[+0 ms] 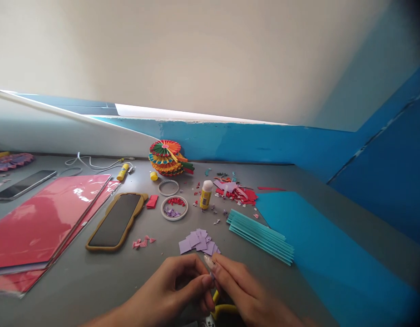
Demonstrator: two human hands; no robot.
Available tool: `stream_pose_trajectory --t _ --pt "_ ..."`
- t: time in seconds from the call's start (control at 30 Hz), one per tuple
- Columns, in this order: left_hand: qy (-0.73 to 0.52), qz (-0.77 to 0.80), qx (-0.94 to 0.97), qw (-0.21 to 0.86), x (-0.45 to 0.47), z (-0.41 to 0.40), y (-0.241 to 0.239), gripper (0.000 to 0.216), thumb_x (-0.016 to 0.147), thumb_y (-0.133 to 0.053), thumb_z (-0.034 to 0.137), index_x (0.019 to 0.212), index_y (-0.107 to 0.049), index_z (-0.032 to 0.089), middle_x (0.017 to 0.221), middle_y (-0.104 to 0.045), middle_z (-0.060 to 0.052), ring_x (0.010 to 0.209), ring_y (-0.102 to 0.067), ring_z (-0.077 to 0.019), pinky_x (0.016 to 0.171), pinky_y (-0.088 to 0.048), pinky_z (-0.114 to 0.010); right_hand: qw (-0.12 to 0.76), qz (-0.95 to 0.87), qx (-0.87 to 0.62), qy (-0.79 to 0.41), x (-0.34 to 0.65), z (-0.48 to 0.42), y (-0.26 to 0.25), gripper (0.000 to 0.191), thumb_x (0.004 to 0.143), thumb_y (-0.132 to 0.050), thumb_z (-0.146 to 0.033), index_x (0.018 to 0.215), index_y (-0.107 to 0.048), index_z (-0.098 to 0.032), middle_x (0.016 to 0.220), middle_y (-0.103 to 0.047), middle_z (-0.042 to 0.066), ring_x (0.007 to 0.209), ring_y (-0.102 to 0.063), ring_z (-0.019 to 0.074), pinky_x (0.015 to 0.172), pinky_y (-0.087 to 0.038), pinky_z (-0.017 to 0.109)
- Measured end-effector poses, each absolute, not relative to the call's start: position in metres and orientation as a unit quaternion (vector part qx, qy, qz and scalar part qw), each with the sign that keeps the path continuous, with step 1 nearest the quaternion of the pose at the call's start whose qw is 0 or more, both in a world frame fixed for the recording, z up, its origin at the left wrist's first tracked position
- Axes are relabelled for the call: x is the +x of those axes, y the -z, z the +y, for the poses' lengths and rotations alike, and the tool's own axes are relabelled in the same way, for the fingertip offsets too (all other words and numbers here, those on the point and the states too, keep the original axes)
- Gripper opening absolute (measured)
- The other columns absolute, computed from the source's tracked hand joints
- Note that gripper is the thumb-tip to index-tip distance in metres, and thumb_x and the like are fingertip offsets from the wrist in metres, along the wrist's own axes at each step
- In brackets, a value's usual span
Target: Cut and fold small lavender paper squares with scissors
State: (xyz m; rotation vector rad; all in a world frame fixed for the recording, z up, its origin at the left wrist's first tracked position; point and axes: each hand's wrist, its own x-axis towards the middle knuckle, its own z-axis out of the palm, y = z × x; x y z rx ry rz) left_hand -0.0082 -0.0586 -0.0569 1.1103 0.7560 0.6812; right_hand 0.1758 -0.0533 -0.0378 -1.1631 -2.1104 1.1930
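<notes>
1. Grey tabletop (104, 272) against a glossy blue-painted wall (264, 145), below a sloping cream panel (196, 54).
2. Left hand (165, 286): fingers curled inward, grasping with the fingertips a small lilac paper piece (211, 274), which stands just above the table's near edge and lies mostly hidden; its exact shape cannot be made out.
3. Right hand (244, 290): fingers closed from the other side on the same piece, long pale fingernail (210, 261) raised above it.
4. Yellow-handled scissors (223, 309): just below both hands, largely hidden; contact with either hand not determinable.
5. Loose pile of lilac paper squares (198, 240): directly ahead of the hands.
6. Bundle of narrow teal folded paper strips (259, 236): to the right, beside a large flat blue paper sheet (318, 236).
7. White glue stick with yellow label (205, 195): upright, beside scattered red paper scraps (237, 193).
8. White tape ring holding red and purple paper bits (174, 208): near a second, bare ring (168, 187).
9. Smartphone in a tan bear-shaped case (116, 221): face up, between the hands' far left and a stack of pink paper sheets (42, 218).
10. Multicoloured pleated paper rosettes (169, 158): stacked at the back, against the wall.
</notes>
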Motion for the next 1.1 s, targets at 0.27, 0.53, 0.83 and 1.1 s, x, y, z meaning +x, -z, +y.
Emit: stream_pose_trajectory --t 0.27,0.53,0.83,1.1 --pt "-0.310 0.324 0.446 0.775 -0.004 -0.060 0.056 0.028 0.083 -0.063 0.038 0.076 -0.056 0.012 0.065 -0.061 -0.001 0.059 -0.055 -0.0093 0.062 -0.043 -0.021 0.180 -0.809 -0.408 -0.383 0.178 -0.055 0.047 0.032 0.100 -0.026 -0.030 0.084 -0.052 -0.020 0.082 -0.061 0.005 0.076 -0.056 0.0191 0.071 -0.044 0.031" --pt "-0.301 0.321 0.471 0.765 -0.005 -0.060 0.054 0.024 0.085 -0.060 0.035 0.078 -0.060 0.012 0.059 -0.057 0.000 0.055 -0.052 -0.0104 0.056 -0.039 -0.020 0.177 -0.789 -0.393 -0.439 0.178 -0.053 0.048 0.040 0.101 -0.026 -0.042 0.076 -0.049 -0.020 0.072 -0.057 0.002 0.065 -0.053 0.0156 0.059 -0.041 0.027" --pt "-0.321 0.261 0.370 0.832 0.001 -0.063 0.072 0.035 0.082 -0.065 0.044 0.083 -0.059 0.010 0.062 -0.058 -0.001 0.052 -0.049 -0.0064 0.053 -0.034 -0.017 0.246 -0.810 -0.381 -0.371 0.181 -0.052 0.041 0.034 0.100 -0.030 -0.034 0.073 -0.046 -0.021 0.070 -0.054 0.000 0.064 -0.051 0.0141 0.059 -0.041 0.025" --pt "-0.280 0.257 0.299 0.876 -0.003 -0.063 0.060 0.028 0.080 -0.071 0.036 0.077 -0.058 0.011 0.060 -0.054 0.001 0.051 -0.046 -0.0042 0.052 -0.031 -0.015 0.337 -0.856 -0.244 -0.307 0.187 -0.042 0.048 0.031 0.100 -0.029 -0.038 0.081 -0.048 -0.022 0.078 -0.055 0.003 0.074 -0.052 0.0171 0.070 -0.044 0.031"
